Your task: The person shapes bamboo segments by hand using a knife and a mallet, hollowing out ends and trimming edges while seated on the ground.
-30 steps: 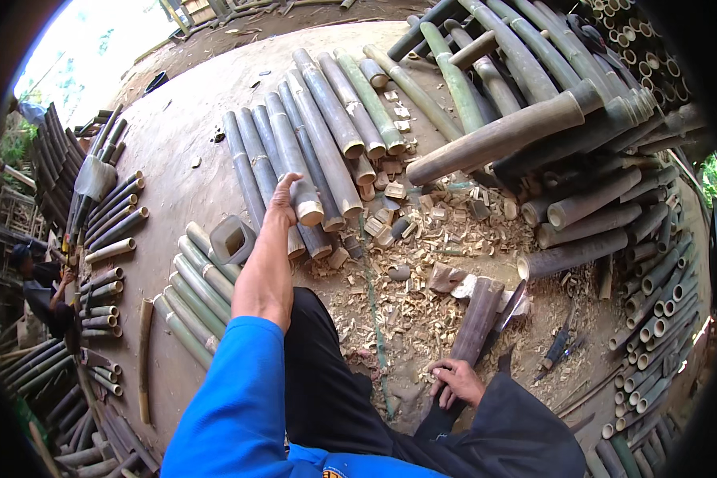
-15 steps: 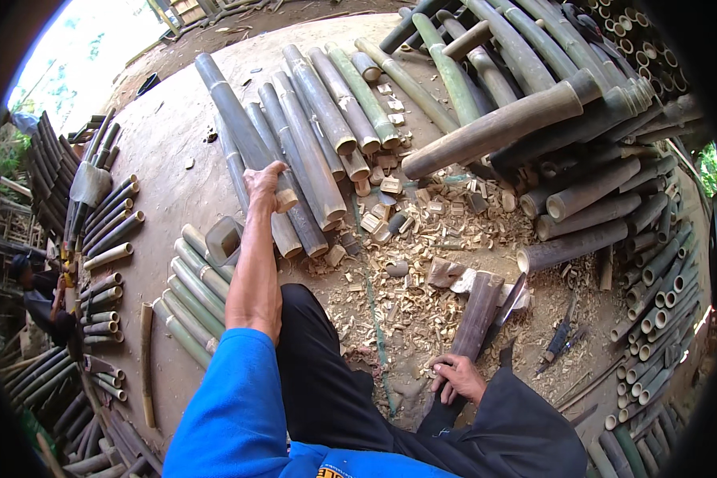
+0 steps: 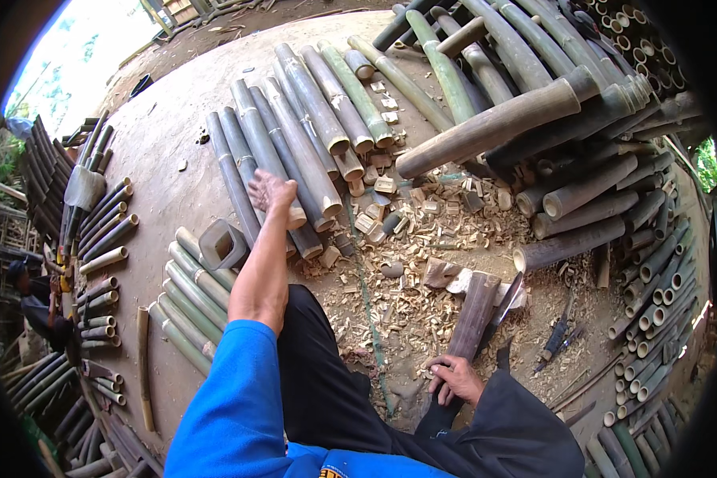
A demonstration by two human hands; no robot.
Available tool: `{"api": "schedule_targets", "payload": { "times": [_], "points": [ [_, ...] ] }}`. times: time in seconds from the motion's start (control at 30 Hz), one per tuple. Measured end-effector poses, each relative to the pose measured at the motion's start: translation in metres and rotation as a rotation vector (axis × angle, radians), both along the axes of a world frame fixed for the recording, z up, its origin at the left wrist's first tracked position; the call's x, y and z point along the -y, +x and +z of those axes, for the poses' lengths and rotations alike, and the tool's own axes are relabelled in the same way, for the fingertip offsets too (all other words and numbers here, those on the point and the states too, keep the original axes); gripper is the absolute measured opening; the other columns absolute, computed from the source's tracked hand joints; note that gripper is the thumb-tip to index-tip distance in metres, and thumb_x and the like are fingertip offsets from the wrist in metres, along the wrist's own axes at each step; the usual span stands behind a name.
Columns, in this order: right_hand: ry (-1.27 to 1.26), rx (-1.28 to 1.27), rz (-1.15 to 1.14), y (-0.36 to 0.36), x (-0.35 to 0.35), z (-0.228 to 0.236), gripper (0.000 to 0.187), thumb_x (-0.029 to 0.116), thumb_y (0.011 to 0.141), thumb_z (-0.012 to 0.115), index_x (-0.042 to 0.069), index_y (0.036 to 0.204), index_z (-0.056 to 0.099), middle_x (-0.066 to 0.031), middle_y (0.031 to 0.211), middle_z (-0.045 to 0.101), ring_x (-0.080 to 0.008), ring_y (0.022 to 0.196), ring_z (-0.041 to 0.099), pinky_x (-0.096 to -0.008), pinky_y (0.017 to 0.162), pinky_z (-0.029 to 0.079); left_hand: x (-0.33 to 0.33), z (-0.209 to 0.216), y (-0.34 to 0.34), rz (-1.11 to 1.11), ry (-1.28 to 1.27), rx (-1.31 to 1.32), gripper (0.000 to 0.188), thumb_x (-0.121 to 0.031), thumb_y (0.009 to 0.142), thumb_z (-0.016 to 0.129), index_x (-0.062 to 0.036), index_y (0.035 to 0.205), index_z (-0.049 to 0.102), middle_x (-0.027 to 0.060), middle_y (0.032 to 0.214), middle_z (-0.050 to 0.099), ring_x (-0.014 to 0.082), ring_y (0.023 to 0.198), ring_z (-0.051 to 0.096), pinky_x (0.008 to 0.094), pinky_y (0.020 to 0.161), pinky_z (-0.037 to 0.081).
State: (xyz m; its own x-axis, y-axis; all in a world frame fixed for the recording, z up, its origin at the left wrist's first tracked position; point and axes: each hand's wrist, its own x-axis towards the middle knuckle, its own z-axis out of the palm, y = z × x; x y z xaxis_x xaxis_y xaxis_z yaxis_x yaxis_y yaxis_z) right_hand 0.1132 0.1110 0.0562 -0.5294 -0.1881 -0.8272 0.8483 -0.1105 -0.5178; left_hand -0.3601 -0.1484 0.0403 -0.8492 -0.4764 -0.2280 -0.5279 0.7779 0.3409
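My left hand (image 3: 271, 192) lies over a grey bamboo tube (image 3: 251, 123) in the row on the ground, its fingers spread and not wrapped round it. Similar cut tubes (image 3: 299, 151) lie side by side next to it. At the lower right my right hand (image 3: 456, 378) is curled closed at the near end of a machete (image 3: 504, 304), whose handle is mostly hidden. Along the blade lies a short dark bamboo piece (image 3: 474, 311), its far end against a pale wooden block (image 3: 446, 275); the hand also covers its near end.
Wood chips (image 3: 406, 303) cover the ground ahead. A clear plastic container (image 3: 223, 244) stands beside greenish tubes (image 3: 191, 287) at left. Large bamboo poles (image 3: 494, 127) are piled at right, with stacked thin tubes (image 3: 653, 319) beyond. Another person (image 3: 40, 303) sits at far left.
The bamboo tube my left hand gripped and held tilted now lies in the row, and the fingers have opened off it. My right hand stays in place.
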Motion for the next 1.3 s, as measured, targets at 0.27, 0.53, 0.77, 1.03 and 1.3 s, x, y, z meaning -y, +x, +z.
{"api": "schedule_targets", "payload": {
  "times": [0.27, 0.53, 0.77, 1.03, 1.3],
  "points": [
    [-0.048, 0.013, 0.026, 0.002, -0.003, -0.007, 0.040, 0.026, 0.104, 0.053, -0.002, 0.132, 0.050, -0.0160, 0.084, 0.071, -0.0206, 0.050, 0.066, -0.0307, 0.041, 0.054, -0.072, 0.007, 0.014, -0.388, -0.059, -0.082, 0.099, -0.044, 0.066, 0.089, 0.0053, 0.133, 0.036, 0.0246, 0.129, 0.053, 0.0398, 0.119, 0.057, 0.0444, 0.098, 0.051],
    [-0.042, -0.001, 0.008, 0.003, -0.004, -0.008, 0.040, 0.026, 0.104, 0.053, -0.002, 0.132, 0.049, -0.0164, 0.085, 0.071, -0.0206, 0.050, 0.066, -0.0309, 0.041, 0.054, -0.074, -0.003, 0.007, -0.248, -0.114, -0.069, 0.092, -0.025, 0.061, 0.085, 0.0101, 0.132, 0.038, 0.0261, 0.121, 0.056, 0.0377, 0.113, 0.060, 0.0404, 0.094, 0.054],
    [-0.074, -0.015, 0.028, 0.003, -0.005, -0.014, 0.037, 0.024, 0.104, 0.051, -0.002, 0.130, 0.050, -0.0165, 0.086, 0.071, -0.0218, 0.051, 0.067, -0.0325, 0.042, 0.055, -0.053, 0.004, -0.017, 0.306, 1.590, 0.069, 0.050, -0.020, 0.071, 0.080, -0.0011, 0.111, 0.056, 0.0158, 0.101, 0.064, 0.0298, 0.081, 0.067, 0.0442, 0.072, 0.059],
    [0.187, -0.398, -0.130, -0.016, -0.050, 0.006, 0.028, 0.022, 0.104, 0.051, 0.003, 0.123, 0.061, -0.0131, 0.090, 0.071, -0.0180, 0.074, 0.070, -0.0306, 0.062, 0.057, -0.117, 0.068, 0.087, 0.039, 1.453, -0.049, 0.037, -0.017, 0.078, 0.078, 0.0100, 0.098, 0.061, 0.0158, 0.083, 0.065, 0.0262, 0.054, 0.066, 0.0404, 0.042, 0.059],
    [0.445, -0.946, -0.215, -0.111, -0.055, 0.114, 0.099, 0.052, 0.078, 0.081, 0.010, 0.153, 0.032, -0.0135, 0.135, 0.052, -0.0275, 0.126, 0.051, -0.0442, 0.109, 0.039, -0.156, 0.112, 0.275, -0.637, 1.260, -0.119, 0.072, -0.024, 0.077, 0.076, -0.0016, 0.132, 0.036, 0.0153, 0.107, 0.058, 0.0262, 0.089, 0.067, 0.0408, 0.073, 0.061]
  ]
}}
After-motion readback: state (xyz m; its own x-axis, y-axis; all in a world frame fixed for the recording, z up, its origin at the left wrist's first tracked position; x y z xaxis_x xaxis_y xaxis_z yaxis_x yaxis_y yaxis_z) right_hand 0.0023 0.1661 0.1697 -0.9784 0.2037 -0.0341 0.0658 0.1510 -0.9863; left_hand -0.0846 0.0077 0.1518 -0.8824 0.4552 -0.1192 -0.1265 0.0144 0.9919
